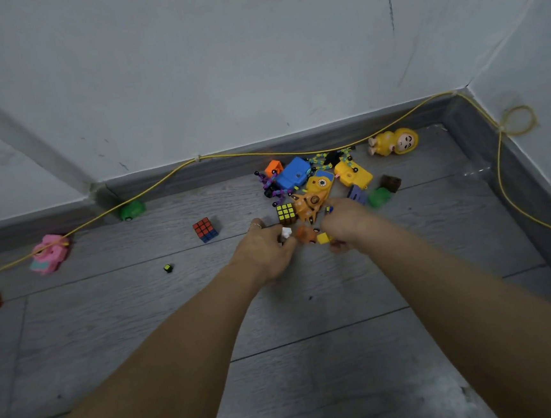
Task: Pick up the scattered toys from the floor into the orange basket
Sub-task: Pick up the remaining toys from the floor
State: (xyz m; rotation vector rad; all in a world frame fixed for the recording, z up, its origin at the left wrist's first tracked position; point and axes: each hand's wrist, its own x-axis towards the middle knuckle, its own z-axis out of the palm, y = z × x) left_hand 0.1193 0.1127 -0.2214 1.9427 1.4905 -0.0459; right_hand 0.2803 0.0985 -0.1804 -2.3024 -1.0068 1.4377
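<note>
Left hand [266, 253] curled on white toy [286, 233], right hand [347, 224] gripping yellow piece [323, 238] (blurred, orientation unclear)

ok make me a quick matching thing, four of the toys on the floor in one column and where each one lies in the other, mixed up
Toys:
1. pink toy
2. yellow doll
3. red-faced cube
4. green car

Places:
A. alone on open floor, left of the pile
B. against the baseboard, at the wall's jog
C. far left, under the yellow cord
D. near the right corner, behind the pile

Pairs: 1-C, 2-D, 3-A, 4-B
</note>
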